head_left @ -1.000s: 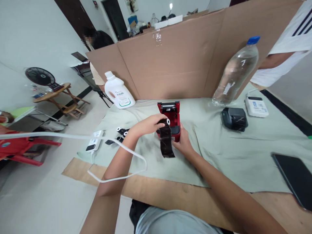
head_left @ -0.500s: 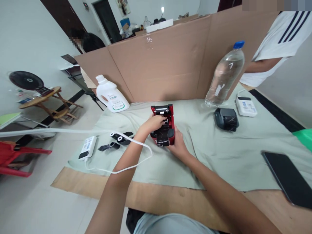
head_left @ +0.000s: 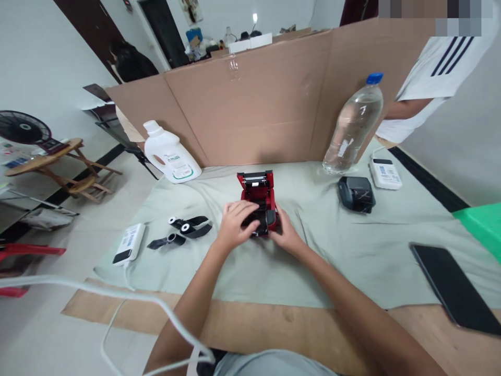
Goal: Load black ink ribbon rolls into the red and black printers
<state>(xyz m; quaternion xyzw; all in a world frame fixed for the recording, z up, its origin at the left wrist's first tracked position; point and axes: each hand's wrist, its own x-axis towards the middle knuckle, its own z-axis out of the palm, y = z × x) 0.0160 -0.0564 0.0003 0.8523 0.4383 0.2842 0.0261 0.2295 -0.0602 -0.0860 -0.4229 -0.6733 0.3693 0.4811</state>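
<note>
A small red and black receipt printer [head_left: 271,204] stands on the cloth before me, its lid [head_left: 255,179] tipped up at the back. My right hand [head_left: 288,232] grips the printer's right side, fingers behind and thumb near the front. Over the left part of the opening lies my left hand [head_left: 237,223], palm down, with fingers and thumb apart. It covers much of the compartment, so any roll inside is mostly hidden. Several black paper rolls [head_left: 188,228] with loose tails lie to the left.
A white jug [head_left: 172,154] and a water bottle [head_left: 354,128] stand by a cardboard panel [head_left: 250,109]. On the right are a black printer [head_left: 356,194], a white power bank [head_left: 385,174] and a phone [head_left: 454,284]. Another power bank [head_left: 130,243] trails a white cable [head_left: 117,293] at left.
My left hand has come out of the printer's compartment and spread over its left side. My right hand still holds the printer. The white cable has dropped lower in view.
</note>
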